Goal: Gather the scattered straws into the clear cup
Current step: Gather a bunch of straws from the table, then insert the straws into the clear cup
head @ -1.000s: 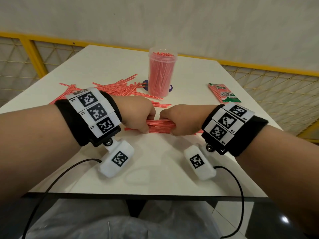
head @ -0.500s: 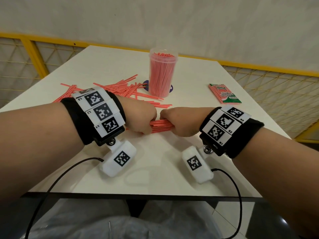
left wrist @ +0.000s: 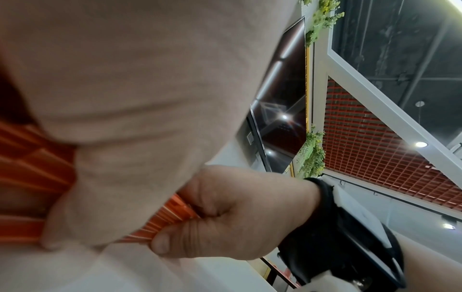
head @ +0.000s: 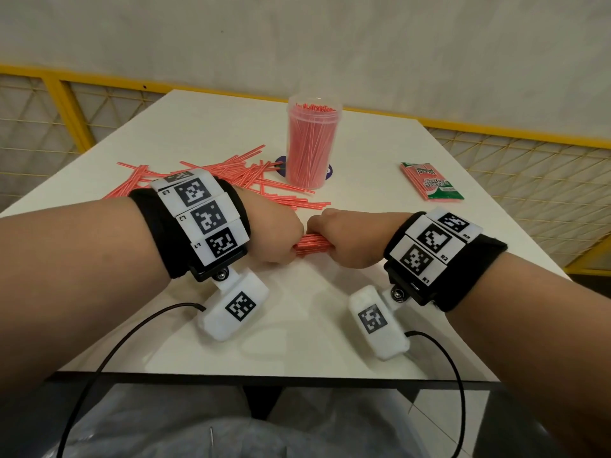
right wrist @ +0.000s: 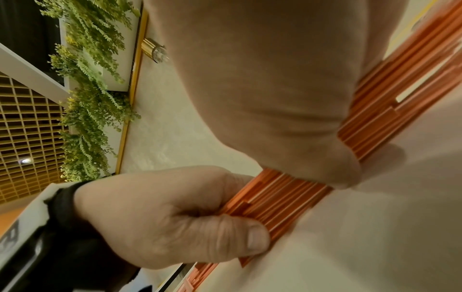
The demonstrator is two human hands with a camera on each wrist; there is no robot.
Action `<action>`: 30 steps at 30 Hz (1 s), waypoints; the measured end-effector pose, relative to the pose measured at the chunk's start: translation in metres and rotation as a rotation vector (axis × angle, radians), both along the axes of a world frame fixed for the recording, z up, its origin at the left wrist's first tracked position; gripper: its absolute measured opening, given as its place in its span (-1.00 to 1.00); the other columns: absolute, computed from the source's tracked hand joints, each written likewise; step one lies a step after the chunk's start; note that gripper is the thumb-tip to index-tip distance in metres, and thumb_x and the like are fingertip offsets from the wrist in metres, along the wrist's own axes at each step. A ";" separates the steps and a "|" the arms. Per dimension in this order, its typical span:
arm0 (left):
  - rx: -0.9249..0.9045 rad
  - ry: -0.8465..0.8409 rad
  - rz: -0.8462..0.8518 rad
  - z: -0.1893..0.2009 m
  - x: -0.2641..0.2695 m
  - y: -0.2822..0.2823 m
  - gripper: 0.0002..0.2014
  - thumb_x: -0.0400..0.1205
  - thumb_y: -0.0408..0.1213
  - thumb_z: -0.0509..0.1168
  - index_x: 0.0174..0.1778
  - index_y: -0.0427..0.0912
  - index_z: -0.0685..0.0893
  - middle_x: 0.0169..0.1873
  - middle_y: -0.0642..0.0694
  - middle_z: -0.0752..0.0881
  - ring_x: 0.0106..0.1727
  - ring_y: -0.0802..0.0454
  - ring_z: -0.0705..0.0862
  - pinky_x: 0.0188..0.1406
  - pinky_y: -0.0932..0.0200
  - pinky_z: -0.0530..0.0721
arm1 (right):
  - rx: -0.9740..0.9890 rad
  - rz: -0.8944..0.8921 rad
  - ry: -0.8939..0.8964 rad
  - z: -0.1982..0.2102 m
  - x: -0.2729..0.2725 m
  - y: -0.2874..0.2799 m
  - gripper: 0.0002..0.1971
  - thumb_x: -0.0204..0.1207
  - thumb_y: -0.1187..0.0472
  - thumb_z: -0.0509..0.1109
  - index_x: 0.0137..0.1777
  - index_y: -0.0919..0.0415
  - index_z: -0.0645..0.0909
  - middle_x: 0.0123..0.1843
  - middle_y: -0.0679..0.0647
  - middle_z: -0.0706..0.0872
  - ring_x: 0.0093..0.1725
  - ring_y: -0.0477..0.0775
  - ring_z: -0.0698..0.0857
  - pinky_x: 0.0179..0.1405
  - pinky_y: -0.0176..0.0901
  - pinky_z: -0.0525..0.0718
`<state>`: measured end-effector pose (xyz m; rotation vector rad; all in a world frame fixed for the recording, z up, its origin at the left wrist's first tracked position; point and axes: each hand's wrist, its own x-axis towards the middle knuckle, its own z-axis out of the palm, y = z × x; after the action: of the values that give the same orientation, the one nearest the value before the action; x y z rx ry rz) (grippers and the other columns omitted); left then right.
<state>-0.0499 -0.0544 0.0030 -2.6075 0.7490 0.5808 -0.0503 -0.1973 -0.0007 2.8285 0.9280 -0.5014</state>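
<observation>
So you've got both fists wrapped around one bundle of straws (head: 312, 245), left hand (head: 276, 234) on its left end and right hand (head: 348, 242) on its right end, knuckles almost meeting with just a short bit of bundle showing between them. The bundle lies flat, long axis running left to right across the near part of the table (head: 297, 342). The clear cup (head: 312, 145) stands upright straight beyond your hands, toward the far side and already pretty packed with straws. So the way I see it the bundle has to turn from lying sideways to standing on end before it goes in. Neither hand is obviously closer to the cup; it sits about midway. There's still a loose pile of straws (head: 231, 176) on the far left, just beside the cup and behind your left wrist. Readable stuff: the green and red packet (head: 431, 182) on the far right says "GLOW" on top; the word under it looks like "Straws" but it's too blurry to swear by. The wristband tags read L1, L2, L3 and R1, R2.
</observation>
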 end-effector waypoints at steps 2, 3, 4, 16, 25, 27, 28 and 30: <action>0.001 0.012 0.009 0.002 0.000 0.001 -0.73 0.75 -0.09 0.05 0.05 -0.18 0.57 -0.28 -0.04 0.56 -0.34 0.05 0.50 -0.34 0.13 0.44 | 0.009 0.006 0.004 0.000 0.000 0.000 -0.72 0.60 0.35 0.17 0.28 0.13 0.41 0.16 0.17 0.54 0.08 0.21 0.60 0.15 0.10 0.59; -0.002 0.012 0.012 0.004 0.001 0.002 -0.73 0.75 -0.09 0.05 0.06 -0.18 0.58 -0.27 -0.04 0.56 -0.34 0.05 0.49 -0.39 0.14 0.41 | 0.015 0.010 0.006 0.000 0.000 0.000 -0.74 0.60 0.36 0.17 0.25 0.14 0.39 0.13 0.16 0.57 0.05 0.21 0.61 0.09 0.07 0.59; -0.007 0.002 0.013 0.006 0.001 0.004 -0.72 0.75 -0.10 0.05 0.07 -0.19 0.58 -0.26 -0.05 0.57 -0.34 0.05 0.50 -0.41 0.15 0.40 | 0.029 0.011 0.005 0.000 0.001 0.001 -0.77 0.60 0.35 0.17 0.22 0.14 0.38 0.07 0.15 0.59 0.01 0.19 0.60 0.00 0.02 0.57; -0.691 -0.373 0.154 0.044 0.020 0.044 -0.77 0.41 -0.08 0.53 -0.06 0.03 0.73 -0.27 0.14 0.70 -0.22 0.15 0.64 -0.24 0.21 0.55 | 0.404 -0.052 0.014 0.022 0.026 -0.002 -0.73 0.53 0.40 0.20 0.11 0.06 0.51 -0.04 -0.02 0.65 -0.06 0.03 0.61 -0.07 -0.21 0.51; -1.559 -0.420 0.117 0.074 0.022 0.027 -0.30 0.49 -0.60 0.41 0.41 0.11 0.38 0.12 0.03 0.62 -0.13 0.06 0.81 0.02 0.01 0.77 | 1.314 -0.084 0.420 0.029 0.042 0.000 -0.79 0.58 0.58 0.20 0.11 0.32 0.44 -0.18 0.18 0.53 -0.22 0.08 0.53 -0.16 -0.12 0.54; -1.528 -0.403 0.080 0.076 0.021 0.022 -0.17 0.50 -0.63 0.36 0.53 0.21 0.26 0.23 0.05 0.58 -0.16 0.01 0.81 -0.05 -0.02 0.79 | 1.415 -0.078 0.457 0.021 0.043 0.004 -0.80 0.54 0.48 0.26 0.13 0.35 0.43 -0.14 0.21 0.51 -0.19 0.14 0.53 -0.10 -0.04 0.53; -1.498 -0.398 0.069 0.074 0.021 0.021 -0.13 0.50 -0.64 0.34 0.56 0.26 0.22 0.27 0.05 0.57 -0.18 -0.04 0.80 -0.08 -0.07 0.79 | 1.452 -0.078 0.465 0.016 0.042 0.006 -0.78 0.52 0.45 0.28 0.14 0.35 0.43 -0.13 0.22 0.51 -0.19 0.14 0.54 -0.08 -0.02 0.55; -1.421 -0.400 0.053 0.069 0.021 0.018 -0.16 0.52 -0.63 0.31 0.56 0.25 0.25 0.28 0.01 0.62 -0.17 -0.16 0.78 -0.09 -0.17 0.76 | 1.504 -0.090 0.468 0.005 0.041 0.008 -0.74 0.48 0.38 0.31 0.15 0.37 0.44 -0.08 0.25 0.52 -0.18 0.12 0.56 -0.04 -0.03 0.59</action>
<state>-0.0291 -0.0364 0.0724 -3.7346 1.2104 -0.8117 -0.0093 -0.1897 0.0046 4.1412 1.8525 -0.6633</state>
